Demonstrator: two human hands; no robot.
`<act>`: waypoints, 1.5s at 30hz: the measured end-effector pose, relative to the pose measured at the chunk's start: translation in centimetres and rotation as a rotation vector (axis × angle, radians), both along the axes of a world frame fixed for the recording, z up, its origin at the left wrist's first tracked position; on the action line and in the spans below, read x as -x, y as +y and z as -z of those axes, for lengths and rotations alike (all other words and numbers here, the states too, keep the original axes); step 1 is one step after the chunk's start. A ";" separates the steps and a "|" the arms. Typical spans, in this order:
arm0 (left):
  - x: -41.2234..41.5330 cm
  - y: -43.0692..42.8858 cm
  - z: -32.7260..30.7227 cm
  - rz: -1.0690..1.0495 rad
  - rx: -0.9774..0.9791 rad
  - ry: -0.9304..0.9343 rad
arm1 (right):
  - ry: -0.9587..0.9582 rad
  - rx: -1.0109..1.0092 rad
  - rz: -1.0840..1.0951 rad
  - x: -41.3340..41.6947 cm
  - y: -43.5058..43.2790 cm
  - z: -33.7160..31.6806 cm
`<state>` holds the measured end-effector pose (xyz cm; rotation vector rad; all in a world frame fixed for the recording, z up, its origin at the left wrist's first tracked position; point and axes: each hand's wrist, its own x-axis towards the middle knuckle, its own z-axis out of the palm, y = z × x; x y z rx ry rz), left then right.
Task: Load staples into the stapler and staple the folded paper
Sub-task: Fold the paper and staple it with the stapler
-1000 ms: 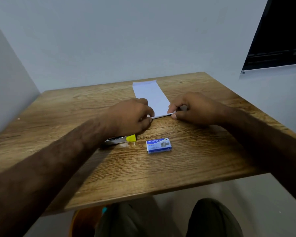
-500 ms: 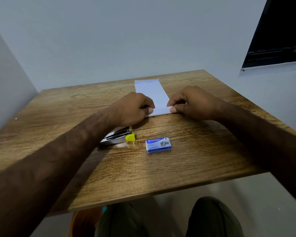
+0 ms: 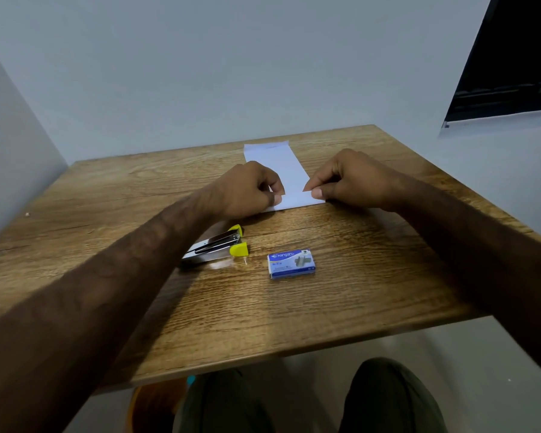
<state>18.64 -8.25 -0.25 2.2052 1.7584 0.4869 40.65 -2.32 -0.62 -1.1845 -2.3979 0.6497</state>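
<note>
Head: both hands pinch paper near edge

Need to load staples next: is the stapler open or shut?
Open. The stapler lies on the table with its yellow-tipped arms spread apart.

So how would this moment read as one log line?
both hands: left hand, right hand pinching white folded paper strip | yellow stapler idle

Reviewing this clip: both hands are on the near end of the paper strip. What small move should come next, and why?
Probably press the fold flat. The left hand and right hand pinch the near end of the paper, which looks turned over but not creased. The stapler and staple box lie untouched on the table, so reaching for them seems premature.
</note>
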 end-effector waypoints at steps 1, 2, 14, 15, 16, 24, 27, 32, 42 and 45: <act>0.0 0.0 0.0 0.001 0.000 0.004 | 0.002 0.006 0.007 0.1 0.1 0.1; 0.0 0.1 0.1 0.002 -0.001 0.005 | 0.008 0.014 0.015 0.1 0.2 0.1; -0.1 -0.3 0.7 0.143 -0.199 0.111 | 0.003 -0.030 0.073 0.6 0.6 1.3; -0.1 -0.4 0.8 0.169 -0.207 0.109 | -0.009 -0.036 0.067 0.7 0.4 1.4; -0.1 -0.4 0.8 0.192 -0.211 0.104 | -0.014 -0.039 0.059 0.7 0.2 1.4; 1.1 0.2 0.8 0.262 -0.109 -0.013 | -0.020 -0.158 -0.009 0.6 -0.7 1.4; 1.2 0.2 0.9 0.283 -0.099 -0.028 | -0.073 -0.226 -0.030 0.6 -1.0 1.4; 1.2 0.3 0.8 0.287 -0.116 0.005 | -0.203 -0.293 -0.039 0.4 -1.6 0.9; 0.1 0.6 1.2 0.212 -0.172 -0.026 | -0.221 -0.374 0.070 1.8 -2.4 0.9; 0.7 0.6 1.2 0.233 -0.135 -0.028 | -0.183 -0.297 0.045 1.2 -2.2 0.9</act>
